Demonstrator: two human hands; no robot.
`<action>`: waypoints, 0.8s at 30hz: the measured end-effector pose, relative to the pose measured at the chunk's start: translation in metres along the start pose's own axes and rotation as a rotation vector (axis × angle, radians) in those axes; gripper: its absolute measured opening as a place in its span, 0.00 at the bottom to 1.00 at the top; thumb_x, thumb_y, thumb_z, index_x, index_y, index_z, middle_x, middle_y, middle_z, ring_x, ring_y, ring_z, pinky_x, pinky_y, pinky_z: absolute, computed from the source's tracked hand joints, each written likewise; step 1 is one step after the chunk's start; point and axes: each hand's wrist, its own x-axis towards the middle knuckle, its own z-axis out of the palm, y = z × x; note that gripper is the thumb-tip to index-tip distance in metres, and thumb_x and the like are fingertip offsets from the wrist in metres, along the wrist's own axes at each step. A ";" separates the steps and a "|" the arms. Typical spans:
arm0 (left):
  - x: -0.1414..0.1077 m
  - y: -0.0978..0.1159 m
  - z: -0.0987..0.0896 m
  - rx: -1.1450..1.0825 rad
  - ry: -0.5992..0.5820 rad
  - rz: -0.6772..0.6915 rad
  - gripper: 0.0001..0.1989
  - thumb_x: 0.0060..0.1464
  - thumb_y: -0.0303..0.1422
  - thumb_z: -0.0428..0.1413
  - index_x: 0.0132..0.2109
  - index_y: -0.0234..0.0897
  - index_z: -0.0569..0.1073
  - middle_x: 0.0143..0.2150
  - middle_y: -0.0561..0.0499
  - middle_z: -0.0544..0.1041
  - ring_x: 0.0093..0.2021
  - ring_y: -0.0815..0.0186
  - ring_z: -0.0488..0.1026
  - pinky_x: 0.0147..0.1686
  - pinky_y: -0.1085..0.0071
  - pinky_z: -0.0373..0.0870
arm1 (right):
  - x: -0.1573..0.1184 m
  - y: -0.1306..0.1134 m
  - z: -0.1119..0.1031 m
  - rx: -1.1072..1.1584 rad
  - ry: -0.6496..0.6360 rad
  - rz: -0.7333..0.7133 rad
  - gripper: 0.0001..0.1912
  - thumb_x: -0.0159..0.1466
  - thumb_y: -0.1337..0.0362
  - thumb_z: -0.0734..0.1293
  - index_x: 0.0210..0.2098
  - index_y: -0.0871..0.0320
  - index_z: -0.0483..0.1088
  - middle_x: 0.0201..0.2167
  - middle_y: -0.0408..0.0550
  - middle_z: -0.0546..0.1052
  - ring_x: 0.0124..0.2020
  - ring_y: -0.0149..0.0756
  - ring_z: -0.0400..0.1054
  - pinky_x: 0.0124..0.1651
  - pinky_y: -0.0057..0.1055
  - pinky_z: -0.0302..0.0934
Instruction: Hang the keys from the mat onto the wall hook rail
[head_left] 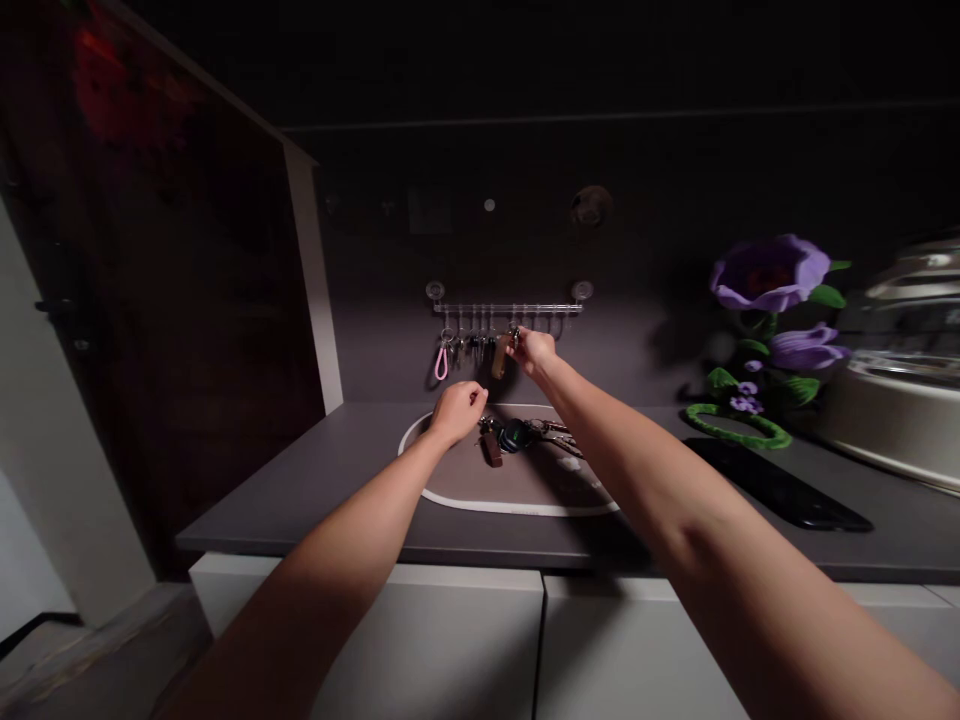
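A clear hook rack (508, 308) is fixed to the back wall. Several keys (476, 348) and a pink loop strap (442, 362) hang from its left part. Raised to the rack's middle hooks, my right hand (535, 350) pinches a key ring with a tan key fob (499, 356) dangling from it. My left hand (457, 412) is lower, over the mat, its fingers closed; what they hold, if anything, is hidden. Just right of it on the oval mat (480, 506) lie a brown key fob (492, 449), a round dark object (514, 436) and braided cords (551, 432).
At the right stand purple knitted flowers (772, 275) with a green ring base, near a large pale domed appliance (900, 400). A black flat object (780, 487) lies on the dark counter (277, 490). White cabinets (465, 630) are below; a dark door (187, 330) is left.
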 end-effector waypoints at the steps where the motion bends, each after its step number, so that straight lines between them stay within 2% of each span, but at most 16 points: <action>1: 0.000 -0.001 0.000 0.014 -0.004 0.006 0.09 0.49 0.33 0.50 0.26 0.36 0.73 0.23 0.50 0.70 0.26 0.68 0.63 0.31 0.73 0.57 | 0.001 0.001 -0.001 -0.004 -0.001 -0.003 0.08 0.59 0.73 0.60 0.24 0.60 0.61 0.15 0.38 0.65 0.15 0.21 0.60 0.20 0.21 0.62; 9: 0.001 -0.003 0.001 0.055 0.007 0.026 0.10 0.50 0.33 0.49 0.27 0.35 0.73 0.25 0.49 0.72 0.26 0.69 0.64 0.30 0.74 0.57 | 0.000 0.005 -0.007 -0.009 -0.032 0.009 0.06 0.58 0.73 0.60 0.25 0.61 0.63 0.15 0.38 0.66 0.16 0.21 0.60 0.20 0.21 0.61; 18: 0.002 -0.004 0.000 0.006 0.023 -0.119 0.11 0.49 0.33 0.49 0.27 0.34 0.73 0.25 0.48 0.74 0.26 0.67 0.67 0.28 0.73 0.59 | 0.004 0.015 -0.015 -0.101 -0.063 -0.029 0.05 0.57 0.73 0.60 0.25 0.61 0.62 0.12 0.36 0.63 0.13 0.21 0.57 0.21 0.23 0.62; 24: 0.003 -0.005 -0.001 -0.017 0.007 -0.158 0.10 0.49 0.33 0.49 0.26 0.34 0.72 0.25 0.50 0.74 0.26 0.69 0.68 0.28 0.75 0.59 | 0.003 0.017 -0.016 -0.248 -0.005 -0.116 0.06 0.57 0.74 0.58 0.26 0.61 0.61 0.15 0.37 0.64 0.15 0.21 0.58 0.23 0.23 0.61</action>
